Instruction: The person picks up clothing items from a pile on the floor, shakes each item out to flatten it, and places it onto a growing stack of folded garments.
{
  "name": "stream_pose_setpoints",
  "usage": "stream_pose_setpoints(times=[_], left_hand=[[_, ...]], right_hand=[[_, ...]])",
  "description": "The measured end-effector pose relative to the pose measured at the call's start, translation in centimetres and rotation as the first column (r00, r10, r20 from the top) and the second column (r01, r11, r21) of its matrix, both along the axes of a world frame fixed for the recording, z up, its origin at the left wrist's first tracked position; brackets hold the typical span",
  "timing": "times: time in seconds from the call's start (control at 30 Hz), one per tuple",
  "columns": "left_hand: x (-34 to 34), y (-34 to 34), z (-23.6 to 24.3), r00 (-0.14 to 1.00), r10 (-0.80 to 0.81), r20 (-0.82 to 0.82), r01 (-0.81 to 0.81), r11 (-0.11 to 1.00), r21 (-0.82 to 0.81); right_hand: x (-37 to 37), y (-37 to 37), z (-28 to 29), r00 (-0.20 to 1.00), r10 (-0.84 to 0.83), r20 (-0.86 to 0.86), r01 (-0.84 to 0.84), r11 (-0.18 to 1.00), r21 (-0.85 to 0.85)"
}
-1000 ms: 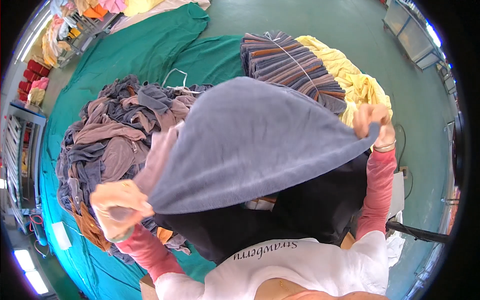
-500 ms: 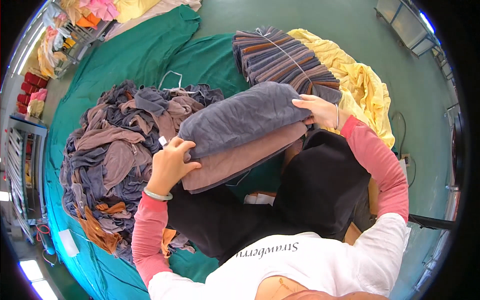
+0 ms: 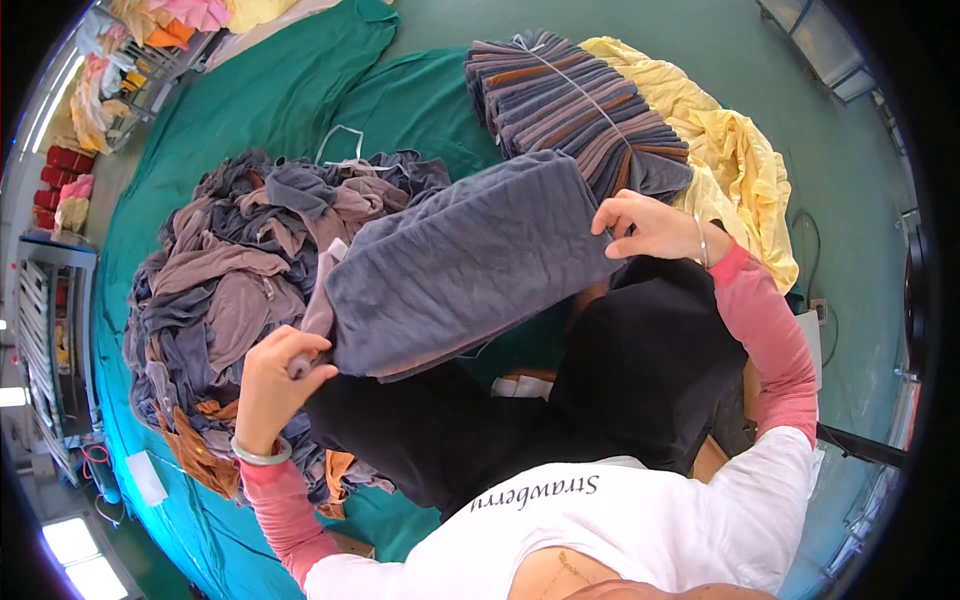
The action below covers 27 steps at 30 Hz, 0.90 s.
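A folded grey cloth (image 3: pixel 455 265) lies across my lap on other cloths, with pale mauve fabric (image 3: pixel 323 295) showing at its left end. My left hand (image 3: pixel 290 375) is closed at the lower left corner of these cloths, thumb and fingertips at the edge. My right hand (image 3: pixel 640 228) grips the grey cloth's right end between bent fingers and thumb.
A tangled heap of grey, mauve and rust cloths (image 3: pixel 225 310) lies left on green sheeting (image 3: pixel 200 110). Beyond my lap are a tied folded stack (image 3: pixel 560 105) and yellow fabric (image 3: pixel 750 190). Racks (image 3: pixel 55 340) stand at left, a metal trolley (image 3: pixel 820 50) at back right.
The grey cloth, spread and raised a second ago, is down and folded on the stack, mostly covering the mauve layer. My left hand has moved down-left since half a second ago.
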State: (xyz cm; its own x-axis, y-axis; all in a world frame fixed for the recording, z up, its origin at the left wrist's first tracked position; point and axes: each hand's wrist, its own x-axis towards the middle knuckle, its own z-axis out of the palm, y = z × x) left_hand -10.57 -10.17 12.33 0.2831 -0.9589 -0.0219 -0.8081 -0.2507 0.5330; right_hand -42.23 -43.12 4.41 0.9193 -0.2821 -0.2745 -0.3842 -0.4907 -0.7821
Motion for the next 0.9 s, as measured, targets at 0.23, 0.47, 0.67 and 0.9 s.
stream_pose_setpoints(times=[0.23,0.47,0.67,0.9], left_hand=[[8.4,-4.4,-1.2,0.891,0.386,-0.238,-0.447,0.837,-0.315],[4.2,-16.5,6.0,0.946,-0.001,-0.324,-0.221,0.728,-0.649],[-2.9,-18.1,6.3,0.870,-0.337,-0.361,0.042,0.779,-0.625],[0.5,-17.6,-2.7,0.888,-0.119,-0.444,0.004,0.968,-0.250]], right_hand=[[5.0,0.1,2.3,0.892,-0.170,0.419,0.281,0.935,-0.219],[17.3,5.4,5.1,0.814,0.001,0.582,0.045,0.997,-0.066],[21.9,4.9,3.7,0.790,-0.022,0.613,0.128,0.983,-0.131],[22.8,3.1,5.9,0.535,-0.360,0.764,0.017,0.909,0.417]])
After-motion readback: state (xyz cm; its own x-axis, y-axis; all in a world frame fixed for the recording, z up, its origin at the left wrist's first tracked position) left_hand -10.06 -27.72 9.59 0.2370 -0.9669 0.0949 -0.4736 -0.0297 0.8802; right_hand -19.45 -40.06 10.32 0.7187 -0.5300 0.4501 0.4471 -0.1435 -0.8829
